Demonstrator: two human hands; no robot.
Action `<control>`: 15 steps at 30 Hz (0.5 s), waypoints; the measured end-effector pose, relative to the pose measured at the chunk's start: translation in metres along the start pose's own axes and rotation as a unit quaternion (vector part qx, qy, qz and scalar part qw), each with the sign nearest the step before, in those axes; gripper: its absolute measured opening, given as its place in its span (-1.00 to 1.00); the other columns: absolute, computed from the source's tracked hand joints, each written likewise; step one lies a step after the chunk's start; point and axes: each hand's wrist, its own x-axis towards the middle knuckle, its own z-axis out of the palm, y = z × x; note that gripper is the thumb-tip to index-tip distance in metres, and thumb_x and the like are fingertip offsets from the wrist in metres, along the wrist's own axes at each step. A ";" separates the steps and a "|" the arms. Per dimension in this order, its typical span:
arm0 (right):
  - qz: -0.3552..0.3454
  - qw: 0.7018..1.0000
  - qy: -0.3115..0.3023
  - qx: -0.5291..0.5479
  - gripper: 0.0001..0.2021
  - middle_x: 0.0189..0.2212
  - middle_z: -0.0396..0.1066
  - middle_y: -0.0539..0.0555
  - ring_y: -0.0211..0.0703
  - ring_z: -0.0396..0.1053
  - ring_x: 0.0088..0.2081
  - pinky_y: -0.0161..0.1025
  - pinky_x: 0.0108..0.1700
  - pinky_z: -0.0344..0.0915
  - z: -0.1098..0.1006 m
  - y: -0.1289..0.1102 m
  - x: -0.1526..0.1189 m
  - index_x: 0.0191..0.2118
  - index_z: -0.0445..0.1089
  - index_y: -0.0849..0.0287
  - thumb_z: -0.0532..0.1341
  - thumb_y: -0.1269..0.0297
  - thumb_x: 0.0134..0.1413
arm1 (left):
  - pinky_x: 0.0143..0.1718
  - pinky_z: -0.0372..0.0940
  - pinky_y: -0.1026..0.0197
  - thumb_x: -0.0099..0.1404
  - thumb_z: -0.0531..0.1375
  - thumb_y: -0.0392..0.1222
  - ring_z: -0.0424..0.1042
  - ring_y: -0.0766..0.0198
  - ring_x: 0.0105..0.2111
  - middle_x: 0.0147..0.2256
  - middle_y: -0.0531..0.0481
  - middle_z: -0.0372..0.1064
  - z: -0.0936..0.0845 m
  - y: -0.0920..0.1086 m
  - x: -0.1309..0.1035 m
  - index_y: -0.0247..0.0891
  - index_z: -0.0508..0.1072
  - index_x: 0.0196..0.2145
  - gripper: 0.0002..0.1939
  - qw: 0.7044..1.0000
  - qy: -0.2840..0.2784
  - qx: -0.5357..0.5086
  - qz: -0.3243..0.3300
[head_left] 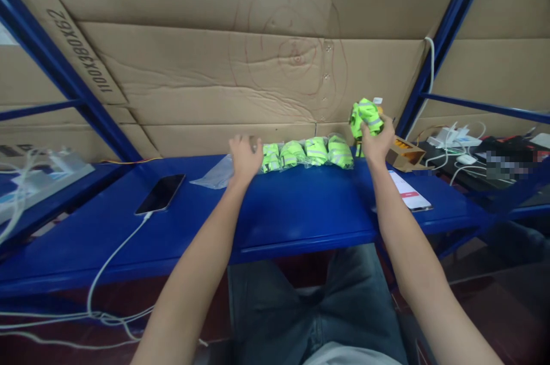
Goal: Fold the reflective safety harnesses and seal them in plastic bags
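My right hand (pixel 378 138) is closed around a crumpled neon-green safety vest (pixel 366 116) with silver reflective strips, lifted above the back of the blue shelf (pixel 301 210). A small white label shows at the top of this bundle. My left hand (pixel 246 157) rests at the left end of a row of several similar neon-green bundles (pixel 315 150) in clear plastic. Its fingers curl down onto the clear plastic bag (pixel 217 173), whose loose flat part spreads out to the left. The fingertips are partly hidden.
On the left lies a dark phone (pixel 161 193) with a white cable (pixel 116 262) plugged in. Beside my right forearm are a lit phone (pixel 410 192) and a small open cardboard box (pixel 404 154). Blue posts (pixel 447 38) and a cardboard wall (pixel 193 73) enclose the shelf.
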 end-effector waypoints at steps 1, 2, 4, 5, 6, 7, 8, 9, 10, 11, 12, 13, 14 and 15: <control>-0.023 0.995 -0.006 0.096 -0.43 0.19 0.47 0.37 0.12 0.48 0.21 0.01 0.27 0.37 0.003 -0.011 -0.003 0.31 0.26 0.31 0.19 0.03 0.37 | 0.34 0.18 -0.33 0.43 0.22 0.12 0.38 -0.31 0.23 0.08 -0.48 0.49 0.007 0.008 -0.002 -0.35 0.57 -0.02 -0.55 0.996 -0.027 -0.080 0.018; -0.037 0.981 -0.039 0.188 -0.40 0.16 0.49 0.35 0.13 0.50 0.17 0.02 0.22 0.42 0.007 -0.023 -0.009 0.28 0.29 0.28 0.20 -0.07 0.35 | 0.24 0.34 -0.23 0.43 0.22 0.19 0.51 -0.19 0.09 -0.03 -0.39 0.56 0.014 0.015 -0.005 -0.31 0.58 -0.07 -0.53 0.990 -0.064 -0.125 0.030; -0.041 0.933 -0.131 0.333 -0.34 0.12 0.55 0.28 0.13 0.55 0.09 0.03 0.16 0.48 0.016 -0.049 -0.028 0.23 0.35 0.17 0.24 -0.26 0.27 | -0.01 0.52 -0.05 0.42 0.21 0.31 0.62 -0.02 -0.13 -0.17 -0.26 0.62 0.029 0.030 -0.015 -0.27 0.60 -0.07 -0.45 0.971 -0.141 -0.184 0.051; -0.042 0.910 -0.177 0.372 -0.35 0.09 0.57 0.25 0.12 0.56 0.06 0.02 0.14 0.49 0.020 -0.060 -0.040 0.18 0.39 0.13 0.28 -0.29 0.22 | -0.06 0.54 0.00 0.40 0.24 0.34 0.64 0.01 -0.15 -0.15 -0.24 0.64 0.035 0.037 -0.021 -0.26 0.60 -0.01 -0.41 0.956 -0.175 -0.225 0.064; -0.052 0.894 -0.210 0.392 -0.38 0.05 0.59 0.22 0.11 0.56 0.04 0.01 0.13 0.50 0.023 -0.070 -0.051 0.15 0.43 0.11 0.30 -0.29 0.21 | -0.05 0.54 0.01 0.36 0.30 0.34 0.64 0.00 -0.11 -0.09 -0.25 0.64 0.040 0.043 -0.027 -0.27 0.59 0.04 -0.39 0.933 -0.204 -0.287 0.073; -0.075 0.886 -0.231 0.395 -0.42 0.02 0.60 0.19 0.11 0.55 0.02 0.01 0.14 0.49 0.024 -0.077 -0.061 0.10 0.47 0.10 0.31 -0.28 0.22 | 0.00 0.54 0.02 0.34 0.34 0.32 0.64 0.00 -0.06 -0.04 -0.24 0.64 0.044 0.047 -0.033 -0.26 0.59 0.07 -0.38 0.916 -0.218 -0.328 0.077; -0.100 0.888 -0.242 0.379 -0.48 -0.02 0.60 0.17 0.10 0.54 0.00 0.01 0.14 0.47 0.025 -0.082 -0.068 0.05 0.50 0.09 0.30 -0.25 0.25 | 0.06 0.52 0.01 0.32 0.38 0.29 0.63 -0.01 -0.01 0.00 -0.24 0.63 0.046 0.049 -0.037 -0.26 0.59 0.08 -0.39 0.903 -0.224 -0.359 0.075; -0.122 0.896 -0.246 0.348 -0.52 -0.08 0.61 0.15 0.09 0.53 -0.03 0.02 0.13 0.47 0.024 -0.085 -0.073 0.00 0.53 0.09 0.28 -0.23 0.28 | 0.10 0.50 0.00 0.30 0.41 0.26 0.62 -0.03 0.03 0.02 -0.23 0.63 0.046 0.050 -0.039 -0.26 0.60 0.06 -0.41 0.897 -0.222 -0.376 0.069; -0.143 0.907 -0.248 0.309 -0.55 -0.12 0.60 0.14 0.09 0.52 -0.06 0.02 0.10 0.47 0.022 -0.085 -0.074 -0.03 0.55 0.10 0.28 -0.20 0.29 | 0.13 0.48 -0.01 0.29 0.43 0.23 0.62 -0.04 0.03 0.02 -0.23 0.63 0.044 0.049 -0.039 -0.27 0.60 0.04 -0.43 0.899 -0.213 -0.377 0.063; -0.159 0.917 -0.250 0.269 -0.57 -0.14 0.59 0.14 0.09 0.51 -0.09 0.02 0.06 0.47 0.020 -0.084 -0.072 -0.04 0.56 0.10 0.29 -0.17 0.28 | 0.13 0.48 -0.03 0.27 0.45 0.19 0.62 -0.06 0.02 0.00 -0.23 0.64 0.042 0.047 -0.037 -0.28 0.61 0.02 -0.45 0.907 -0.202 -0.366 0.059; -0.169 0.923 -0.251 0.237 -0.57 -0.12 0.58 0.16 0.10 0.51 -0.11 0.03 0.02 0.48 0.016 -0.083 -0.069 -0.01 0.57 0.11 0.31 -0.14 0.25 | 0.12 0.48 -0.07 0.26 0.46 0.15 0.62 -0.08 0.00 -0.03 -0.23 0.64 0.039 0.044 -0.034 -0.29 0.61 -0.01 -0.48 0.918 -0.191 -0.342 0.063; -0.176 0.927 -0.249 0.218 -0.54 -0.06 0.57 0.20 0.11 0.51 -0.11 0.04 0.00 0.49 0.012 -0.082 -0.063 0.05 0.56 0.12 0.33 -0.11 0.21 | 0.12 0.48 -0.10 0.26 0.46 0.10 0.62 -0.11 -0.01 -0.05 -0.23 0.65 0.035 0.042 -0.030 -0.28 0.62 -0.03 -0.53 0.932 -0.182 -0.303 0.077; -0.186 0.929 -0.242 0.211 -0.48 0.03 0.54 0.23 0.13 0.52 -0.08 0.06 0.01 0.49 0.008 -0.083 -0.057 0.15 0.52 0.12 0.36 -0.07 0.18 | 0.15 0.46 -0.14 0.28 0.43 0.01 0.60 -0.13 0.00 -0.06 -0.23 0.64 0.031 0.041 -0.026 -0.27 0.62 -0.04 -0.61 0.946 -0.176 -0.251 0.103; -0.203 0.928 -0.233 0.210 -0.38 0.14 0.49 0.27 0.17 0.52 0.00 0.10 0.07 0.48 0.004 -0.085 -0.051 0.27 0.44 0.10 0.38 -0.02 0.14 | 0.20 0.42 -0.18 0.30 0.39 -0.09 0.57 -0.16 0.05 -0.02 -0.24 0.63 0.027 0.042 -0.022 -0.25 0.63 -0.02 -0.68 0.957 -0.169 -0.192 0.139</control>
